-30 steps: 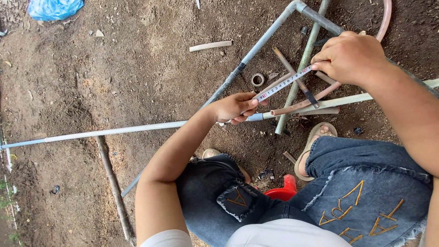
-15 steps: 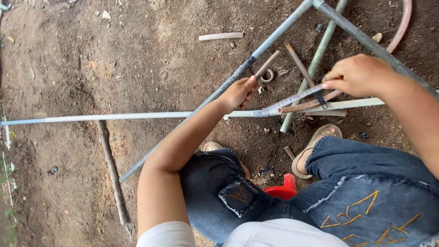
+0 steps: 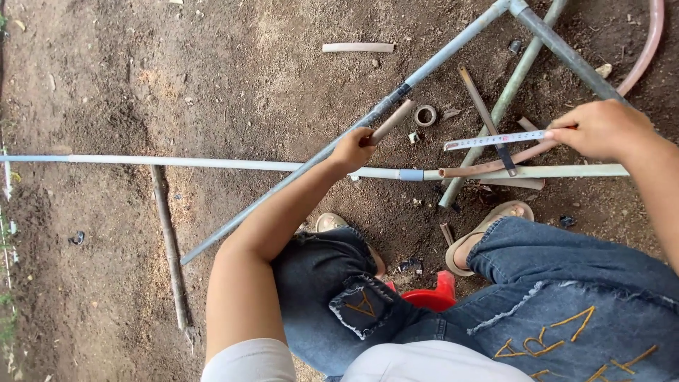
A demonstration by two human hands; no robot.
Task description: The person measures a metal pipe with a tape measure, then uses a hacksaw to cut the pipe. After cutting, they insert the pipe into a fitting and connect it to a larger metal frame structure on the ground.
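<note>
Left hand (image 3: pixel 353 148) clenched around a short brown pipe piece (image 3: pixel 391 122), lifted just above the long white pipe (image 3: pixel 212 164) lying across the dirt ground (image 3: pixel 177 78). Right hand (image 3: pixel 601 129) pinches the end of a tape measure strip (image 3: pixel 495 140), stretched leftward over the brown pipe scraps. Grey metal frame bars (image 3: pixel 438 56) cross behind. Small ring fitting (image 3: pixel 425 115) lies near the pipe piece. Person squats, sandals on.

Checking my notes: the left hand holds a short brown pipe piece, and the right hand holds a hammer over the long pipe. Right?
Not quite. The head view shows the right hand holding a tape measure, not a hammer, over the long pipe. The left hand does hold the short brown pipe piece.
</note>
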